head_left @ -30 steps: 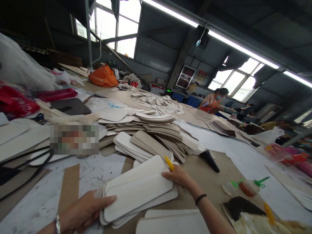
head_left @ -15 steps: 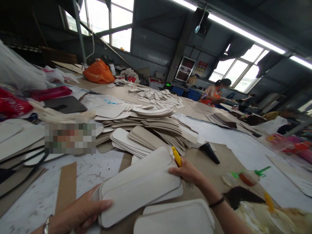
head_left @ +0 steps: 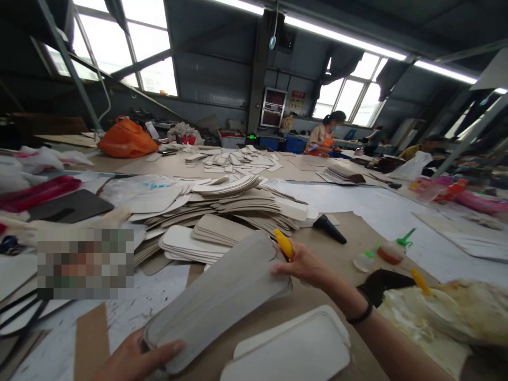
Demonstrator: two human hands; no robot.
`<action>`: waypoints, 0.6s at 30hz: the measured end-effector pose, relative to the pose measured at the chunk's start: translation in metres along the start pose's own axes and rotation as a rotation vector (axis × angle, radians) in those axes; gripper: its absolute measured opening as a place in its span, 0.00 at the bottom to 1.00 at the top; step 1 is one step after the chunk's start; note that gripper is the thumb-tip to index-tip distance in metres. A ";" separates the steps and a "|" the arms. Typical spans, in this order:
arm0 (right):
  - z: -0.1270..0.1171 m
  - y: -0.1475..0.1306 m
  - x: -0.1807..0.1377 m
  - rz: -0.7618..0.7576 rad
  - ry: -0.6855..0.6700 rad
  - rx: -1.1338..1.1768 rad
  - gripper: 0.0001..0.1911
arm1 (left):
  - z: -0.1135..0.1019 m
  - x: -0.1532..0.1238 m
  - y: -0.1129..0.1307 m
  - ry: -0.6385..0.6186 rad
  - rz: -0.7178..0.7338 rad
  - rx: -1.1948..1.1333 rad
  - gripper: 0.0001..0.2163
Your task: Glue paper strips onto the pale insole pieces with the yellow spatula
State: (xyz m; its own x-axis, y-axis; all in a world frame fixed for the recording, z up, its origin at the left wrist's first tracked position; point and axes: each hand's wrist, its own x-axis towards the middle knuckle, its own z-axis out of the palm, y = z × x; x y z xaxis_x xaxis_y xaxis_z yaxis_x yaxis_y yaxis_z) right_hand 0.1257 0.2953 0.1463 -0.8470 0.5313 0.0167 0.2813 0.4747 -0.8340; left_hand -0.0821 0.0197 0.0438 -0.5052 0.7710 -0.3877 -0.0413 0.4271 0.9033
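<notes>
Both my hands hold a stack of long rounded white board pieces point(head_left: 222, 296), lifted and tilted off the table. My left hand point(head_left: 137, 360) grips the near end, thumb on top. My right hand point(head_left: 305, 264) grips the far end and also holds a yellow-handled tool point(head_left: 284, 244) that sticks up from the fingers. Another white board piece point(head_left: 293, 349) lies flat just under my right forearm.
Heaps of cut white and tan board pieces point(head_left: 222, 211) cover the table behind. A black nozzle point(head_left: 328, 228), glue bottles point(head_left: 391, 251) and a glue-soaked tray point(head_left: 428, 307) sit at right. An orange bag point(head_left: 127, 138) lies far left. A person point(head_left: 325, 135) works at the far end.
The stack has been raised off the table and tilted, so its grey underside shows. My view has swung to the left and levelled out.
</notes>
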 end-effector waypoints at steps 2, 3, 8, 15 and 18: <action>-0.007 0.007 -0.003 0.002 -0.028 -0.030 0.20 | -0.003 0.004 0.014 -0.014 0.062 0.180 0.22; -0.010 0.013 -0.005 0.018 -0.043 -0.074 0.19 | -0.003 0.006 0.020 -0.025 0.099 0.267 0.22; -0.017 0.048 -0.015 0.145 -0.055 -0.285 0.14 | 0.009 0.016 0.021 0.041 0.168 0.557 0.21; -0.015 0.048 -0.019 0.175 -0.040 -0.245 0.30 | 0.012 0.015 -0.006 0.104 0.293 0.506 0.18; -0.014 0.040 -0.022 0.083 -0.087 -0.273 0.27 | 0.014 0.010 -0.013 0.105 0.329 0.480 0.19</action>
State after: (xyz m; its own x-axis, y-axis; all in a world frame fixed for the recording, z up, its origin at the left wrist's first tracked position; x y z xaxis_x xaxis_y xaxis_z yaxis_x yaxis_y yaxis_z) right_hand 0.1621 0.3122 0.1200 -0.8480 0.5199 -0.1027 0.4525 0.6094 -0.6511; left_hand -0.0742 0.0288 0.0254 -0.5090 0.8587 -0.0589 0.5140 0.3582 0.7795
